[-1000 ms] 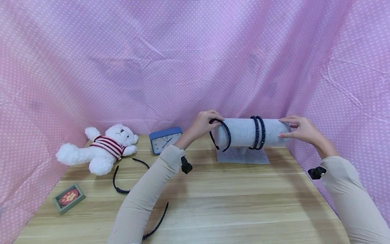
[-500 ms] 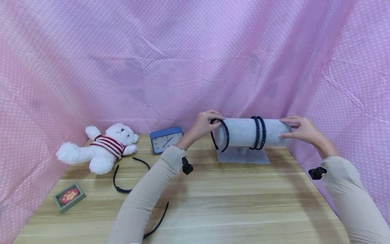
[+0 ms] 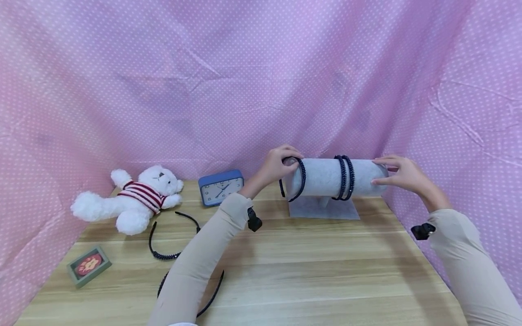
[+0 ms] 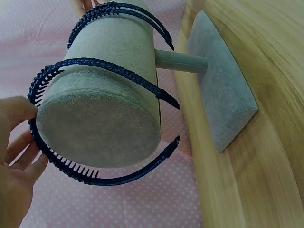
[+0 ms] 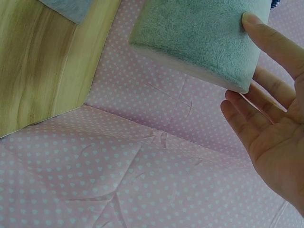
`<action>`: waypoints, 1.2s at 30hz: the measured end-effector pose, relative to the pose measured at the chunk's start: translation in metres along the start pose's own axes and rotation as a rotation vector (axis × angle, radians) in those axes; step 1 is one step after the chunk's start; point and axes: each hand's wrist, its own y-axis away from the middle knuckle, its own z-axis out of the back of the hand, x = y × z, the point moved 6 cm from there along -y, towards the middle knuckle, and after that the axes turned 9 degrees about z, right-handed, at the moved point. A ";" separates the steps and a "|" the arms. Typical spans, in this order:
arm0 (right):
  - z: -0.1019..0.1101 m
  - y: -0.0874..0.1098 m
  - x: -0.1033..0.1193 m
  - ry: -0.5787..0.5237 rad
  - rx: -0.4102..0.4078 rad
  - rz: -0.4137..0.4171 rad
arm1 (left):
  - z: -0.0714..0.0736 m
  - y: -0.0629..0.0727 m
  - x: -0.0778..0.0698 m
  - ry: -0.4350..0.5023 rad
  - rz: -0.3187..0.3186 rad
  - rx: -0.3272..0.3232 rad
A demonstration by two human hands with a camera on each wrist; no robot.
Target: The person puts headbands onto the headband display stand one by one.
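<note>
A grey plush headband stand (image 3: 322,176), a thick horizontal roll on a post and flat base, stands at the back right. My left hand (image 3: 277,166) pinches a dark blue headband (image 4: 114,66) by its beaded top at the roll's left end. In the left wrist view its two arms pass either side of the roll's end, comb teeth facing inward. Two more dark headbands (image 3: 345,177) sit side by side around the roll, right of its middle. My right hand (image 3: 405,174) holds the roll's right end, thumb (image 5: 270,38) on the front and fingers behind.
Two dark headbands lie on the wooden table (image 3: 306,271): one headband (image 3: 163,256) beyond my left forearm, another (image 3: 214,294) partly under it. A blue clock (image 3: 221,188), a white teddy bear (image 3: 142,194) and a small framed picture (image 3: 89,266) are at left. Pink dotted cloth (image 3: 261,90) surrounds the table.
My left hand has shifted slightly right and the headband's arms now straddle the roll's left end more closely. My right hand keeps its hold on the other end.
</note>
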 end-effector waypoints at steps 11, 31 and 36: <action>0.004 -0.001 0.001 -0.001 -0.014 0.008 | 0.000 0.006 0.008 0.176 0.032 -0.016; -0.001 0.000 -0.002 -0.014 -0.003 0.005 | -0.006 0.011 0.021 0.334 0.062 0.003; -0.002 0.000 -0.003 -0.011 -0.007 0.014 | -0.009 0.012 0.024 0.297 0.058 -0.007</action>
